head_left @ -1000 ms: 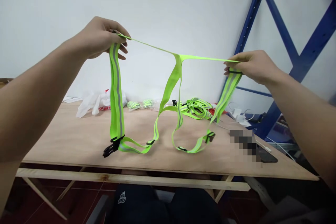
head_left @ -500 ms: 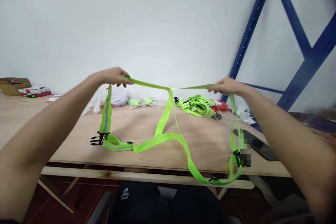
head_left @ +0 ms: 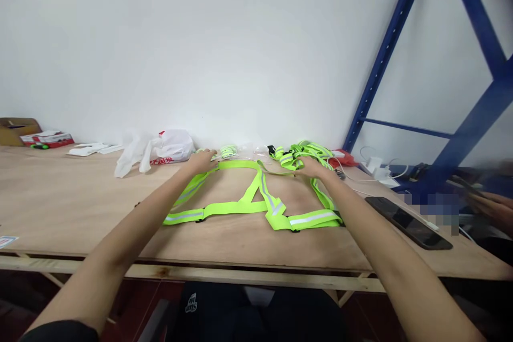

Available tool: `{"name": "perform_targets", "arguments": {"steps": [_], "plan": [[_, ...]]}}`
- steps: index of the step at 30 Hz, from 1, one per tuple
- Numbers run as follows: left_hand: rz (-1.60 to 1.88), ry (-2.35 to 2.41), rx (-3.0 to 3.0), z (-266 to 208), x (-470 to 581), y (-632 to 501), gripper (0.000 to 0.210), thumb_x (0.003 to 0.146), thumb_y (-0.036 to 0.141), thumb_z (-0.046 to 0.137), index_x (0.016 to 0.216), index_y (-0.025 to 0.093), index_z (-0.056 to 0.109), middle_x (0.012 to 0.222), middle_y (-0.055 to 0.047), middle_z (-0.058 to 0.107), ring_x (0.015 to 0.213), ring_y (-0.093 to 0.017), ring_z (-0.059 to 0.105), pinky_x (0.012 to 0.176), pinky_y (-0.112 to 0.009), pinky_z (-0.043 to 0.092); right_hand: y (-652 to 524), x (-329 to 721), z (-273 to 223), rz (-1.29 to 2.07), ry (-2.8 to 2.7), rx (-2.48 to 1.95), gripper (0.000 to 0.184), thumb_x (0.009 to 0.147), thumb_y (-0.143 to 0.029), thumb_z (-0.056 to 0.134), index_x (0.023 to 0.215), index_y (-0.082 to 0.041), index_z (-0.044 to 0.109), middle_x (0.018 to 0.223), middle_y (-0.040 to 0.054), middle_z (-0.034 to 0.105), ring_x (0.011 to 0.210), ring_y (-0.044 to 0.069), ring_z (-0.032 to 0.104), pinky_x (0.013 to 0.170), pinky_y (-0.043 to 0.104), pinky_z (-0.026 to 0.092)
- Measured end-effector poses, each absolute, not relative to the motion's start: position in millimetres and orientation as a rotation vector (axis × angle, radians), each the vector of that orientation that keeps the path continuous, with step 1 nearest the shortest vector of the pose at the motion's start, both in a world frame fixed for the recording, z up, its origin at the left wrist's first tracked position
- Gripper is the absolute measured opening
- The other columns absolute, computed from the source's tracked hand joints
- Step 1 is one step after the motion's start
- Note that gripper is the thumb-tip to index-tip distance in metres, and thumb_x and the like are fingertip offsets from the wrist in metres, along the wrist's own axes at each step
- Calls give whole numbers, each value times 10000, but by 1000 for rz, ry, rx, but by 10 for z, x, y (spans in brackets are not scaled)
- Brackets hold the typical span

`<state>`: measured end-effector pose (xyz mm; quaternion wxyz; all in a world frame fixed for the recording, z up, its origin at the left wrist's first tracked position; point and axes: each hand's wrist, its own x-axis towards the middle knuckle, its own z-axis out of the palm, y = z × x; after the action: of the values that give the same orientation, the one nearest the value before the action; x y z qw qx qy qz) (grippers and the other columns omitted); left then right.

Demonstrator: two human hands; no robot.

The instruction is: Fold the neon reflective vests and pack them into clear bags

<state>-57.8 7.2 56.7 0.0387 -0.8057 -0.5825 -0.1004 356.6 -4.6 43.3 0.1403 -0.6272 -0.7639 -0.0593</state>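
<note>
A neon-green reflective vest [head_left: 228, 207] of elastic straps with silver stripes lies spread on the wooden table. Its upper left strap is in my left hand [head_left: 203, 158], whose fingers are closed at the far side. My right hand [head_left: 309, 166] pinches the upper right strap, close to a heap of similar green straps [head_left: 312, 148]. Near the middle, a striped strap is folded over itself and crosses the lower band. My forearms cover parts of both side straps, and the left buckle is mostly hidden.
Along the wall are a white plastic bag [head_left: 176, 144], a small packed green bundle [head_left: 228, 151], and a red-and-white box [head_left: 48, 139]. A phone [head_left: 409, 223] and white cables are at the right, below a blue metal rack [head_left: 385, 53]. Another person's hand [head_left: 495, 211] shows at the right edge.
Both hands have come down with the vest, which hung partly in the air and now rests on the table. The lower right strap has swung inward onto the tabletop.
</note>
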Motion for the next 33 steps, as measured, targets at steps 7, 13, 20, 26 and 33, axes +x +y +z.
{"name": "perform_targets", "arguments": {"steps": [7,13,20,26,33], "plan": [[-373,-1425,-2873,5,-542,-1383,727,977,658,361,1525,185,417,1589,-147,382,1450,-338,378,1172,-454,326,-1391,3375,182,132,-2303,-1452,691,929,-547,528,1523,-214,417,1563,135,438,1427,320,428,1177,497,335],[-256,-1495,-2957,-249,-634,-1835,722,997,670,308,1605,284,246,1626,-104,291,1511,-342,243,1197,-615,171,-2137,3334,-231,369,-2400,-1673,721,940,-640,455,1550,-259,399,1607,85,351,1494,310,306,1217,520,271],[-327,-1724,-2834,-215,-1097,-1846,586,998,649,349,1475,347,505,1561,-76,427,1478,-320,337,1194,-614,158,-2178,3560,-413,181,-2210,-1887,716,909,-680,433,1501,-280,483,1576,84,398,1473,330,341,1194,560,300],[-493,-1815,-2729,-286,-1509,-1853,560,961,680,373,1262,341,702,1457,-50,560,1420,-312,439,1188,-553,245,-2188,3642,-477,128,-2098,-1960,676,912,-671,413,1450,-283,546,1552,77,448,1451,331,389,1189,555,317],[-521,-1784,-2512,-350,-1191,-1836,519,972,605,358,1068,294,763,1367,-78,641,1352,-349,515,1180,-651,174,-2203,3538,-512,-93,-1999,-1945,586,946,-564,422,1371,-206,607,1510,142,501,1439,356,405,1174,618,300]]}}
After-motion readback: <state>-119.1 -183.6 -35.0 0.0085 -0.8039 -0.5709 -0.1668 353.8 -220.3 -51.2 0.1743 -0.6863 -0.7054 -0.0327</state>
